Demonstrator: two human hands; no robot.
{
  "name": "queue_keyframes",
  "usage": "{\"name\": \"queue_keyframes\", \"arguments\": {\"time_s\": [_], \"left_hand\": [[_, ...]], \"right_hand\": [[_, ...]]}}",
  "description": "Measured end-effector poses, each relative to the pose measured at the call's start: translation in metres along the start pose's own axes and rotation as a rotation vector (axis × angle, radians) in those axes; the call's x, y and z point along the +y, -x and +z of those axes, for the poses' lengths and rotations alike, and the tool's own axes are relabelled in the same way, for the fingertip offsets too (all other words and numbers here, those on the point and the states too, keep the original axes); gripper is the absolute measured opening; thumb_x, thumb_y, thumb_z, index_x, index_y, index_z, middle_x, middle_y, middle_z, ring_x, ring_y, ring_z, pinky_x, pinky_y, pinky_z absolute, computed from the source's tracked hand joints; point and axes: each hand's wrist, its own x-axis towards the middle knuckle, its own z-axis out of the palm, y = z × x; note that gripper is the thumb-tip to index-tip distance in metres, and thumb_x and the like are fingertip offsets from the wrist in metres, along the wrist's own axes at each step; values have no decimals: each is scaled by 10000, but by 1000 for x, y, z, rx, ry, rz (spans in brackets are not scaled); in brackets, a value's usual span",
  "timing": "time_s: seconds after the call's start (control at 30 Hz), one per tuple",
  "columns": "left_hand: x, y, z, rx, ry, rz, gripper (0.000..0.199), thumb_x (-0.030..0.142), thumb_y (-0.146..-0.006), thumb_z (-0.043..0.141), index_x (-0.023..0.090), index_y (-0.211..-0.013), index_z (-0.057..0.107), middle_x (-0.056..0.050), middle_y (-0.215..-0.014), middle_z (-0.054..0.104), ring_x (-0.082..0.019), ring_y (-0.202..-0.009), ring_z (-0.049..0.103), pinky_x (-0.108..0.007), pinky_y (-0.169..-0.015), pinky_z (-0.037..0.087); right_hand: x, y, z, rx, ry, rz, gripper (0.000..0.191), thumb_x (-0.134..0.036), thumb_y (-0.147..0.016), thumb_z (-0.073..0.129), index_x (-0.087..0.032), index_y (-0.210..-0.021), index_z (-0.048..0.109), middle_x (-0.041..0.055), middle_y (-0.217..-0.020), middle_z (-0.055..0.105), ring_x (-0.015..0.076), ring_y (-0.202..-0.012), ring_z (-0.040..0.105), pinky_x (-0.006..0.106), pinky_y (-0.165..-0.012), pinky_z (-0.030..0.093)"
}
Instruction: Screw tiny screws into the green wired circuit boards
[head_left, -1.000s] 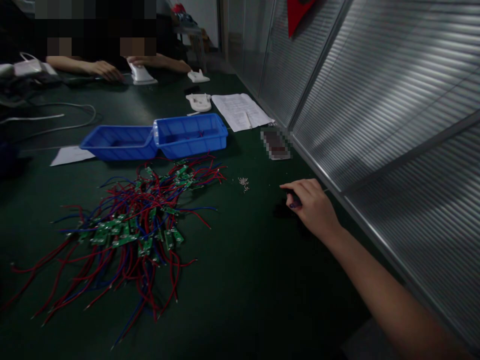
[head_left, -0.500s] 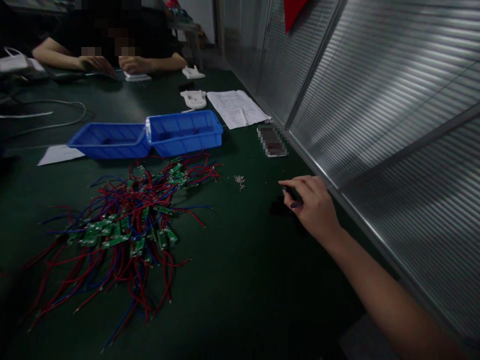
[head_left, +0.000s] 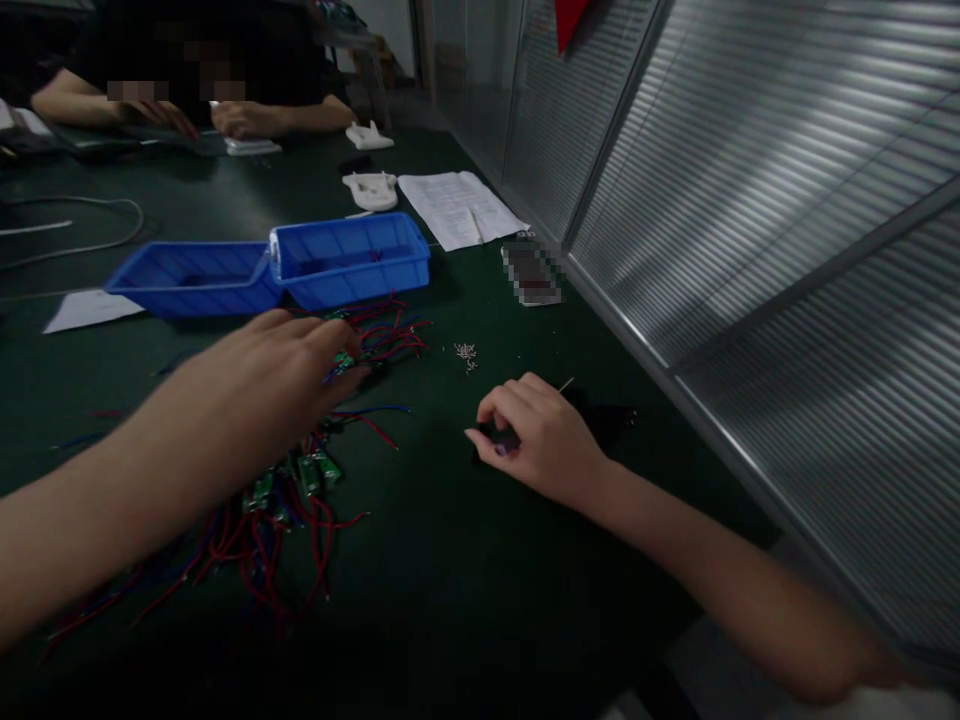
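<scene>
My left hand (head_left: 289, 355) reaches over the pile of small green circuit boards (head_left: 309, 472) with red and blue wires. Its thumb and fingers are apart, and a board shows in the gap; I see nothing held. The hand and forearm cover much of the pile. My right hand (head_left: 551, 440) is closed around a screwdriver (head_left: 508, 441) with a dark, purplish handle; its thin shaft sticks out behind the knuckles. Beside that hand lies a black object (head_left: 611, 415), hard to make out against the dark table. A small heap of screws (head_left: 466, 353) lies between the hands, farther back.
Two blue bins (head_left: 352, 268) stand behind the boards. Beyond them are white plastic parts (head_left: 373, 190), a printed sheet (head_left: 457, 205) with a pen, and a phone (head_left: 532, 273). A glass partition with blinds (head_left: 750, 200) borders the right side. Another person works across the table.
My left hand has come in from the left over the boards. My right hand has moved left and nearer, the screwdriver turned so its shaft points away to the right.
</scene>
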Motion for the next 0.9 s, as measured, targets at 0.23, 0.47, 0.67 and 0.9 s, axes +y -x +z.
{"name": "queue_keyframes", "arguments": {"time_s": [0.23,0.47,0.67,0.9], "left_hand": [[12,-30,32,-82,-290,99,299,215,-921,281,85,-955,549,-103,-883,581,-230,-839,497,-355,-768,388],[4,-18,59,-17,-331,-70,183,256,-891,381,135,-903,518,-100,-820,570,-264,-784,514,-353,-689,415],[10,-18,49,33,-373,-29,106,192,-877,406,148,-887,501,-101,-834,560,-281,-837,500,-347,-672,412],[2,-17,39,90,-331,-58,188,240,-909,339,115,-924,479,-97,-787,546,-261,-791,513,-342,-691,410]], "right_hand": [[-3,7,12,-52,-145,111,116,-305,-847,528,-203,-893,497,3,-827,569,129,-787,477,248,-645,377],[8,6,21,-120,45,-3,138,-291,-895,456,-181,-882,537,25,-861,566,144,-821,451,281,-705,356],[5,6,22,-132,44,-7,185,-293,-907,409,-176,-918,552,33,-887,557,148,-841,447,283,-728,355],[7,8,20,-91,54,0,181,-287,-899,412,-172,-887,551,29,-868,557,146,-827,445,287,-735,350]]}}
